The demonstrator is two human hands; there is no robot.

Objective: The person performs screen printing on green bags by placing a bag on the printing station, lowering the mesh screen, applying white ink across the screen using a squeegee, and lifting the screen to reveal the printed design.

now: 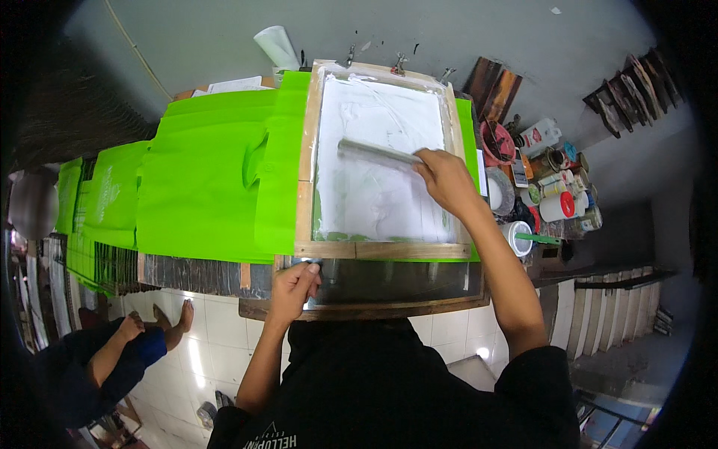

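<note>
Right hand (pixel 449 179) clamped on the right end of a long pale bar (pixel 378 152), fingers closed over it. I read the bar as lying aslant across a wooden frame (pixel 305 172), its free end up and to the left, over the upper-middle part of the framed area. I cannot tell how firmly it presses.

White paste (pixel 374 105) covers most of that area, thick and ridged at the top, thinner and streaked lower down, with some green showing at the lower left.

Left hand (pixel 293 288) just below the frame's lower left corner, at the near side of the work table (pixel 396 283). I see the fingers curled in and the thumb lying along them; whether they grip anything, I cannot tell.

Bright green sheets (pixel 198 176) run out to the left of the frame and show under its edges. Metal clamps (pixel 399 64) stand along its far edge.

To the right I note a pink bowl (pixel 508 153), a white tub (pixel 514 233) with a green-handled tool (pixel 540 239) across it, and crowded jars (pixel 557 206). Lower left, well apart: another person (pixel 71 374), bare feet above pale floor tiles (pixel 224 329).
</note>
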